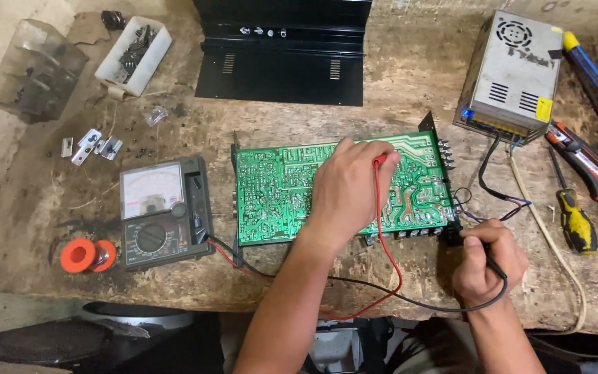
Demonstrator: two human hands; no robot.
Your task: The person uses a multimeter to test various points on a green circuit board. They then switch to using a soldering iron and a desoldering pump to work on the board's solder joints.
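So the left hand [347, 190] is sitting over the middle of the green circuit board [278, 190], fingers curled shut around the red probe [380, 163], and it's pressing the tip down onto the solder side near the top edge. The red lead [385, 242] is looping down off the front of the bench and running back to the analog multimeter [164, 211], which is lying flat just left of the board.

The right hand [486, 260] is fisted around the black probe [461, 239], poking it at the board's lower right corner, right by the bundle of thin wires [500, 201] that are trailing up to the metal power supply box [513, 73]. The black lead [410, 301] is curving along the bench edge toward the meter too.

The board itself is lying copper side up in the centre of the worn wooden bench [396, 90], with a black metal cover [282, 52] sitting behind it. Over on the left there's an orange solder spool [84, 255], some small metal brackets [91, 145] and a white tray of parts [135, 55]. On the right a yellow-handled screwdriver [576, 221] and red-handled pliers [586, 163] are lying near the supply.
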